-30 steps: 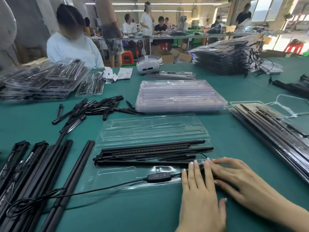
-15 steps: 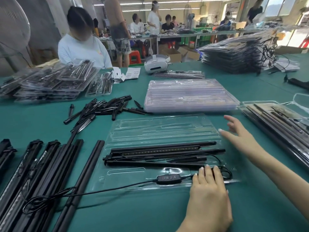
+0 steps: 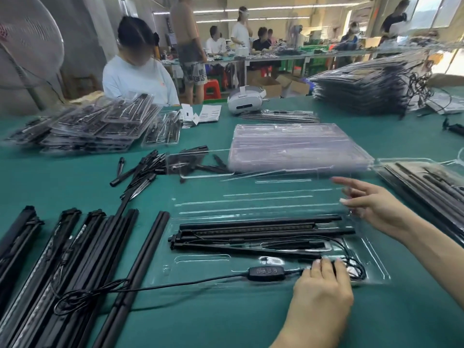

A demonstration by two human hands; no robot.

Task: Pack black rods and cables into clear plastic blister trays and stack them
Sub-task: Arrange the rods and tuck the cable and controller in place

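On the blister tray (image 3: 371, 262): left hand (image 3: 324, 287) flat on coiled cable (image 3: 356, 268), right hand (image 3: 371, 204) spread, lifting clear lid (image 3: 276, 194).

At six o'clock the left hand (image 3: 324, 285) presses a black cable (image 3: 175, 285) into the clear plastic blister tray (image 3: 200, 270) holding black rods (image 3: 251, 232); at three o'clock, the right hand (image 3: 371, 204) lifts its transparent lid (image 3: 276, 187).

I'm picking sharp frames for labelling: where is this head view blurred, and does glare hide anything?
Head view: the right hand and the clear lid it lifts are motion-smeared; the left hand, black rods and inline controller stay fairly sharp; windows at top right are blown out; wide-angle bending at the edges.
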